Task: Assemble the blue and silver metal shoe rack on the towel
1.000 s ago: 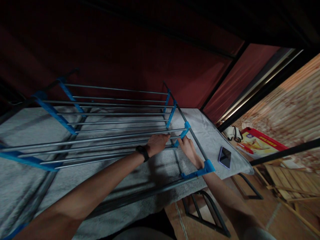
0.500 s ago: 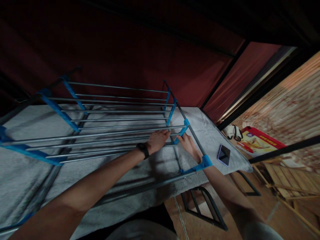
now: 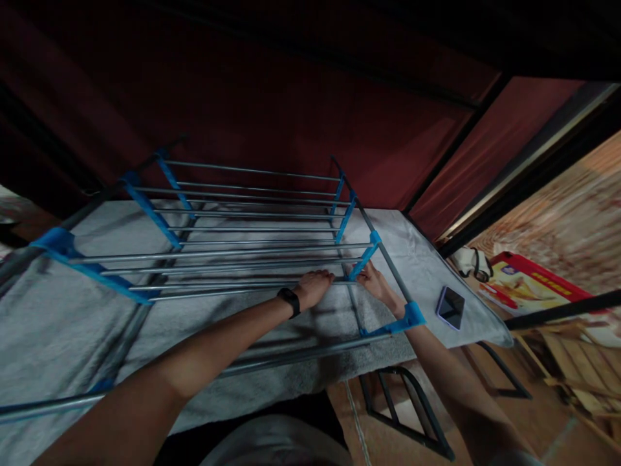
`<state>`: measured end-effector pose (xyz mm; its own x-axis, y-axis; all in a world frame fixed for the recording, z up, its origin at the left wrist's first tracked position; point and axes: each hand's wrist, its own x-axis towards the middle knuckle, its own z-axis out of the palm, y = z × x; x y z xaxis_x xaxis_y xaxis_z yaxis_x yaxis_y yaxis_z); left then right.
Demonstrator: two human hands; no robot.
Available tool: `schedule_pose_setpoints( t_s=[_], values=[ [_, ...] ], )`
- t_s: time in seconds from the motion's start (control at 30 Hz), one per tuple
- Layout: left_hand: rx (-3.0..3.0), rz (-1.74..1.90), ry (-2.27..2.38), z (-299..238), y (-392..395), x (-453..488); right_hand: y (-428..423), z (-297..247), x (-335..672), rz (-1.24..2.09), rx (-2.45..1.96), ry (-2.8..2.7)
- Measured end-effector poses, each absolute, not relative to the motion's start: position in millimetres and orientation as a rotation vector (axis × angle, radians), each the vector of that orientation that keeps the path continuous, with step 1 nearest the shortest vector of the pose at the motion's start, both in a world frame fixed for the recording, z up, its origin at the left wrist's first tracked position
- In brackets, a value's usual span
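A rack of grey metal tubes and blue plastic side brackets lies on the grey cloth (image 3: 295, 323). My left hand (image 3: 315, 288), with a black band at the wrist, has its fingers curled over a lower metal tube (image 3: 242, 289) close to its right end. On the other side, my right hand (image 3: 377, 285) grips the lower end of a blue bracket (image 3: 365, 259), where the tubes meet it. Part of its fingers is hidden behind the bracket. My right forearm passes by a nearer blue bracket (image 3: 412, 316).
To the right, a phone (image 3: 451, 307) rests on the cloth. Beyond the edge are a red and yellow box (image 3: 528, 285) and a wooden slatted piece (image 3: 577, 369). A dark red curtain (image 3: 272, 103) hangs behind. Black metal frames (image 3: 407, 408) stand below.
My left hand has shifted from a higher tube down to a lower one. My right hand stays at the bracket's lower end. The view has turned slightly left.
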<state>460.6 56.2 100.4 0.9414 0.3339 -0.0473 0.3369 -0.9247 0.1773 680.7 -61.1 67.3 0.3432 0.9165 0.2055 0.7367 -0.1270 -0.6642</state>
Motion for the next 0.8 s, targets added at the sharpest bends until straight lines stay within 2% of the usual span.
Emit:
schedule_pose_setpoints(
  t_s=[0.37,0.8],
  values=[
    [2.777,0.006,0.576,103,66,470,-58,56,684,0.509,-1.818,-1.426],
    [2.723,0.076,0.49,99,71,481,-45,56,684,0.461,-1.814,-1.358]
  ],
)
